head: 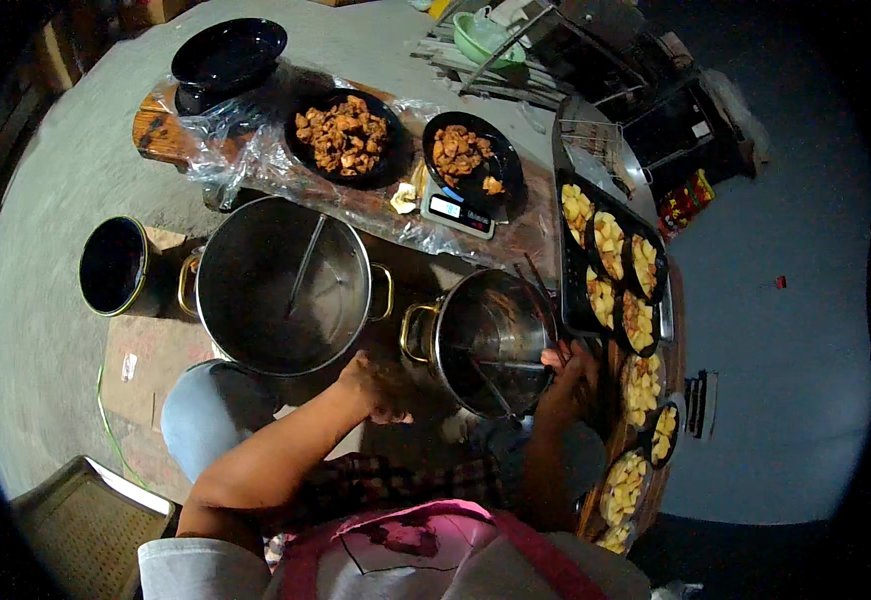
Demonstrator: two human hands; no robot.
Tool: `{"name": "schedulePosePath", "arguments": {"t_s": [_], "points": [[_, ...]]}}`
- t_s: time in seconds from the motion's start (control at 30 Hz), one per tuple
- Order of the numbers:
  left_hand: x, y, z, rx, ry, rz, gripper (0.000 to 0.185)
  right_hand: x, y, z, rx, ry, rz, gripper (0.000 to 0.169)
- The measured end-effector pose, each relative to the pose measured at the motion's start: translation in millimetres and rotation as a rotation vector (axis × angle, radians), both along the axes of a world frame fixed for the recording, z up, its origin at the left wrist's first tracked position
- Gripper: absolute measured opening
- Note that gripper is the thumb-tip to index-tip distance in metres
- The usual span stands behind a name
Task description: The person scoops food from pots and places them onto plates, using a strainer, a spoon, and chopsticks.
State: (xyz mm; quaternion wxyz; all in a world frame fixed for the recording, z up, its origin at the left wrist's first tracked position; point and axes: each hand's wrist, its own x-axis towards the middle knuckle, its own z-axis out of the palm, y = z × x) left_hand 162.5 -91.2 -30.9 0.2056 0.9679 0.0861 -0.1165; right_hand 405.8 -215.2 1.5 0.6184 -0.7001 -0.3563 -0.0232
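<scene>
My left hand [379, 390] hangs between two metal pots, fingers partly curled; whether it holds anything is too dark to see. My right hand [572, 367] is at the right rim of the smaller pot [492, 300], shut on a pair of dark chopsticks [540, 296] that point up and away. A divider stands inside this pot. The larger pot [285, 285], with gold-coloured handles, is to the left. Beyond them, a black bowl of cooked meat chunks [462, 154] rests on a digital kitchen scale [456, 214]. A fuller black bowl of meat chunks [342, 135] is beside it.
Empty black bowls [229, 56] are stacked at the wooden bench's far left end. A black tray [574, 300] at right holds oval dishes of yellow chunks [608, 244], with more dishes along a wooden board. A dark bucket [113, 266] and a ridged tray [87, 525] are at left.
</scene>
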Motion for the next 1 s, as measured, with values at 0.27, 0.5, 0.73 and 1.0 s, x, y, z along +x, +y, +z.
{"name": "schedulePosePath", "arguments": {"t_s": [0.27,0.5,0.73,1.0], "points": [[5,-11,-74,-0.762,-0.16,0.249,0.068,-10,7,46,-0.283,-0.313,0.248,0.033],[11,-9,-54,-0.016,0.044,0.022,0.067,-2,39,19,-0.117,0.098,0.209,0.037],[7,-8,-34,-0.001,0.174,0.065,0.062,19,144,38,0.082,0.242,0.238,0.036],[7,-13,-53,-0.075,0.182,0.085,0.064,48,195,39,-0.082,0.308,0.205,0.029]]}}
